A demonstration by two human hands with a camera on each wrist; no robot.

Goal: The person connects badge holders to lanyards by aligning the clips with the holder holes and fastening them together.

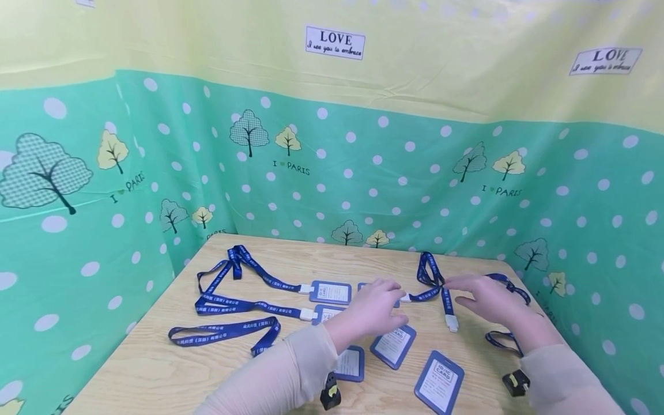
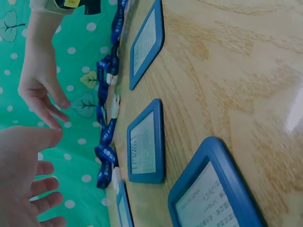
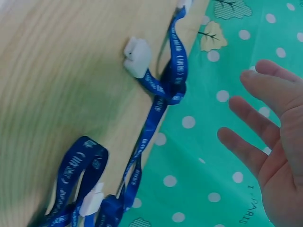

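Note:
My left hand (image 1: 374, 311) hovers above the blue-framed ID card holders with its fingers apart; in the left wrist view that hand (image 2: 23, 175) holds nothing. One card holder (image 1: 393, 346) lies below it, another (image 1: 330, 291) to its left. My right hand (image 1: 490, 297) is by a dark blue lanyard (image 1: 429, 270) with a white clip (image 1: 452, 323). The right wrist view shows the hand (image 3: 279, 137) with spread fingers, apart from the knotted lanyard (image 3: 173, 87) and its white clip (image 3: 138, 56). The left forearm and hand partly cover some holders.
A loose lanyard (image 1: 228, 332) and a lanyard joined to a holder (image 1: 270, 279) lie at the left of the wooden table (image 1: 155, 374). More lanyards (image 1: 503, 341) lie at the right. A card holder (image 1: 440, 381) is near the front. A polka-dot curtain (image 1: 373, 155) stands behind.

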